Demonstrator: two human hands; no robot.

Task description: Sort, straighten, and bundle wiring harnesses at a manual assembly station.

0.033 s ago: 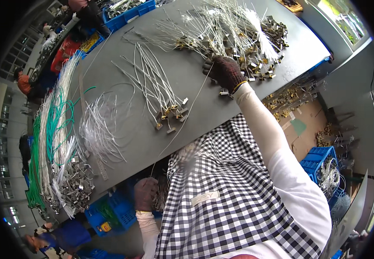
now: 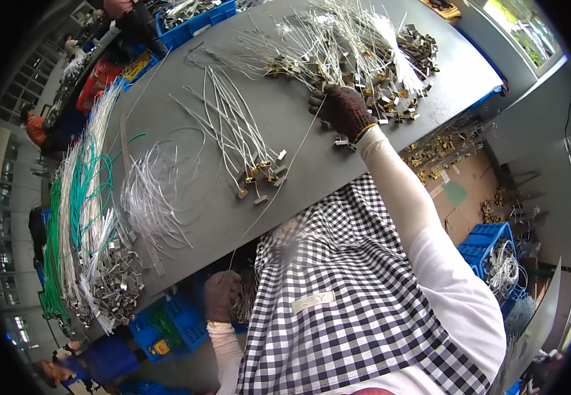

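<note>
A thin pale wire slants across the table's front edge, running from one hand to the other. At its upper end my right hand, in a dark brown knit glove, is closed on it beside the big pile of metal-ended wires. Below the table's edge my left hand, also gloved, is closed around the lower end; its fingertips are partly hidden. Next to that hand hangs a dark bundle of strands, partly behind my apron. Between the hands and the left side lies a small group of wires with brass and silver metal ends.
Clear plastic strands lie on the grey table. Along its left edge are long white and green wire bundles with metal ends. Blue crates stand at lower right and under the table. Other people work at the far left.
</note>
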